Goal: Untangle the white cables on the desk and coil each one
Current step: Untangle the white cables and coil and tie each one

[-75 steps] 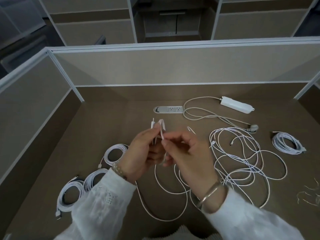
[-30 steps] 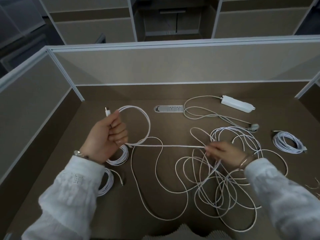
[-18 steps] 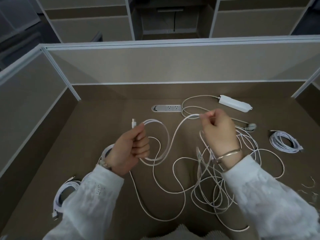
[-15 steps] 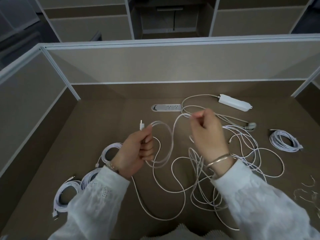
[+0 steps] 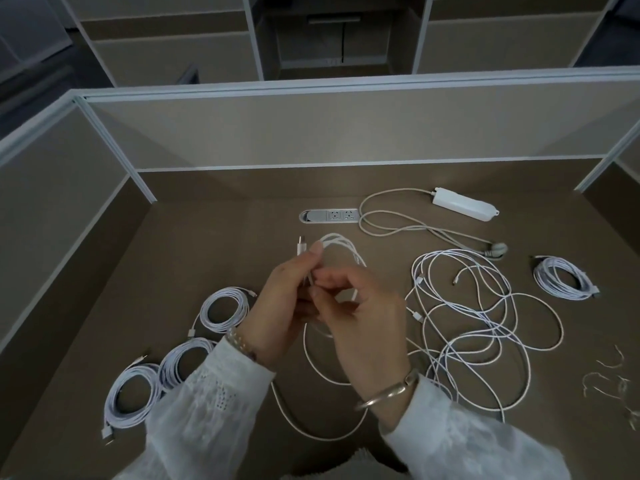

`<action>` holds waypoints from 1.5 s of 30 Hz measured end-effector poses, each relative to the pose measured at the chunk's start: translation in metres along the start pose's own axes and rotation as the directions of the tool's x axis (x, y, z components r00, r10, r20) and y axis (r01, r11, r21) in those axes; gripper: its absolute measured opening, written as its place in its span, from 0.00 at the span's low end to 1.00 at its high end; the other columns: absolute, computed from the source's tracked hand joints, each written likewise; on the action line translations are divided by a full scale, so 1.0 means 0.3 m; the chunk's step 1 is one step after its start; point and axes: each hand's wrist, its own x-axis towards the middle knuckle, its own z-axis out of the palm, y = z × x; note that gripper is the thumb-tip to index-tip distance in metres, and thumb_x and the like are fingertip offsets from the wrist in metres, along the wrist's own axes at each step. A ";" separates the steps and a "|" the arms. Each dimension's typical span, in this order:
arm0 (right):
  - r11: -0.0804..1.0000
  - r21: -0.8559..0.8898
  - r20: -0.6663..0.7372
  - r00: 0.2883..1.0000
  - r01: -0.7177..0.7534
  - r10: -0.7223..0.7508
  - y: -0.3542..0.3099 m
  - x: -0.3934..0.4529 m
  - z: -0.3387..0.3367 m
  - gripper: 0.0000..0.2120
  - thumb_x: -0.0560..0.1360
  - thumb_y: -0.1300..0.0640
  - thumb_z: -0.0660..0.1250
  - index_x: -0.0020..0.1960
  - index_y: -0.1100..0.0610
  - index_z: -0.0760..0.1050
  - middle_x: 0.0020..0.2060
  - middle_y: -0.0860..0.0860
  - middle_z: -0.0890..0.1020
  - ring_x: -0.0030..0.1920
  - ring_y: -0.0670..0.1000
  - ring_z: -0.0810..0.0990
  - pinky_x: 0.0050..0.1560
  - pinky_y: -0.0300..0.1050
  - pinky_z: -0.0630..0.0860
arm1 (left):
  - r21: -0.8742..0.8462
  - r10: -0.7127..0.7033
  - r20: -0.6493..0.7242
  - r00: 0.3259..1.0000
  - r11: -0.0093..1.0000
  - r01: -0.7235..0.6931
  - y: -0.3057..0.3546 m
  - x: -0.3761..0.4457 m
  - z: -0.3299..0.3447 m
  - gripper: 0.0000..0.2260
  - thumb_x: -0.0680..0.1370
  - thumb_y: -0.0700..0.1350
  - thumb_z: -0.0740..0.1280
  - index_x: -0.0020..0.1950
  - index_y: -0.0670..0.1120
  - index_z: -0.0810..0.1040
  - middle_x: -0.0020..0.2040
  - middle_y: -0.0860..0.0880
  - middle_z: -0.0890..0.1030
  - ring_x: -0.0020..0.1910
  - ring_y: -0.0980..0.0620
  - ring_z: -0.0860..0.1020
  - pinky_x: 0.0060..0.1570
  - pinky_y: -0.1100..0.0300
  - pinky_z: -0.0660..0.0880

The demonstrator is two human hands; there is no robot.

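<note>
Left hand point(image 5: 280, 306) grips the half-made coil point(image 5: 341, 251) standing up toward 12 o'clock, right hand point(image 5: 360, 313) pinches its strand right beside, and the loose tail point(image 5: 311, 362) trails to 6 o'clock, so right hand feeds next, I'd guess.

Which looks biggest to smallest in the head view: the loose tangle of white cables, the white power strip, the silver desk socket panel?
1. Loose tangle of white cables, by far.
2. White power strip and silver desk socket panel look alike in length; unranked.
</note>
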 end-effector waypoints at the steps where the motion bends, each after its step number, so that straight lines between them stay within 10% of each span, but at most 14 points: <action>1: 1.000 -0.009 0.005 1.000 -0.003 0.003 0.000 -0.001 -0.002 0.12 0.68 0.64 0.74 0.42 0.48 0.77 0.38 0.41 0.81 0.39 0.43 0.81 0.38 0.40 0.80 | -0.018 0.012 -0.029 1.000 1.000 -0.013 -0.002 -0.001 0.004 0.17 0.74 0.51 0.68 0.29 0.47 0.67 0.26 0.50 0.65 0.24 0.54 0.67 0.25 0.65 0.66; 9: 0.973 -0.231 -0.176 0.984 -0.024 -0.017 0.078 0.065 -0.074 0.25 0.62 0.52 0.76 0.55 0.50 0.69 0.50 0.44 0.72 0.52 0.49 0.72 0.56 0.44 0.71 | -0.219 -0.009 0.210 0.978 0.974 0.056 0.031 0.026 -0.044 0.19 0.78 0.49 0.61 0.28 0.49 0.59 0.25 0.52 0.57 0.22 0.56 0.57 0.24 0.63 0.60; 12: 0.941 -0.220 0.017 0.963 -0.259 0.269 0.142 0.129 -0.114 0.29 0.67 0.52 0.76 0.64 0.57 0.70 0.56 0.46 0.74 0.58 0.49 0.74 0.64 0.46 0.70 | -0.361 -0.038 0.411 0.911 0.911 0.201 0.024 0.025 -0.076 0.19 0.79 0.49 0.57 0.29 0.49 0.61 0.25 0.52 0.60 0.23 0.55 0.59 0.27 0.63 0.64; 16: 0.555 0.416 0.505 0.690 -0.721 0.518 0.120 0.182 -0.155 0.08 0.74 0.58 0.66 0.45 0.63 0.74 0.24 0.51 0.75 0.25 0.50 0.77 0.34 0.47 0.81 | -0.266 -0.134 0.397 0.908 0.930 0.253 0.007 0.024 -0.084 0.19 0.79 0.50 0.58 0.29 0.48 0.62 0.24 0.53 0.56 0.21 0.56 0.58 0.32 0.59 0.72; 23: 0.456 0.449 0.572 0.639 -0.769 0.514 0.153 0.203 -0.170 0.11 0.69 0.51 0.67 0.38 0.59 0.74 0.17 0.46 0.61 0.17 0.43 0.59 0.20 0.35 0.63 | -0.287 -0.201 0.216 0.956 0.922 0.259 -0.015 0.023 -0.058 0.22 0.78 0.52 0.62 0.27 0.49 0.59 0.26 0.52 0.51 0.23 0.54 0.51 0.25 0.62 0.62; 27: 0.305 0.539 0.607 0.613 -0.785 0.506 0.229 0.150 -0.120 0.29 0.67 0.38 0.66 0.54 0.62 0.77 0.41 0.56 0.83 0.43 0.54 0.81 0.53 0.48 0.78 | -0.435 -0.162 0.125 0.979 0.878 0.201 0.008 0.037 -0.039 0.22 0.78 0.53 0.60 0.26 0.50 0.59 0.27 0.53 0.49 0.24 0.54 0.48 0.22 0.65 0.54; 30: 0.441 0.428 0.709 0.595 -0.789 0.377 0.284 0.058 -0.096 0.25 0.65 0.48 0.75 0.56 0.61 0.79 0.55 0.57 0.82 0.57 0.54 0.79 0.64 0.48 0.70 | -0.500 -0.126 0.069 0.990 0.854 0.143 0.029 0.051 -0.065 0.23 0.80 0.53 0.58 0.25 0.50 0.60 0.28 0.54 0.49 0.24 0.55 0.47 0.23 0.65 0.51; 35: 0.899 -0.069 0.795 0.520 -0.433 0.312 0.373 0.002 -0.096 0.13 0.70 0.53 0.71 0.46 0.63 0.80 0.40 0.54 0.82 0.42 0.48 0.79 0.51 0.40 0.74 | -0.475 -0.061 0.036 0.997 0.877 0.071 0.093 0.052 -0.128 0.23 0.80 0.53 0.57 0.26 0.50 0.60 0.28 0.54 0.49 0.25 0.55 0.47 0.23 0.66 0.51; 45: 0.920 -0.385 0.557 0.775 -0.077 0.298 0.495 0.266 -0.377 0.21 0.70 0.40 0.66 0.29 0.56 0.70 0.24 0.47 0.69 0.28 0.43 0.66 0.33 0.39 0.64 | -0.328 -0.001 -0.102 0.995 0.944 -0.033 0.162 0.052 -0.305 0.24 0.82 0.55 0.55 0.25 0.50 0.60 0.20 0.54 0.57 0.23 0.55 0.49 0.24 0.65 0.55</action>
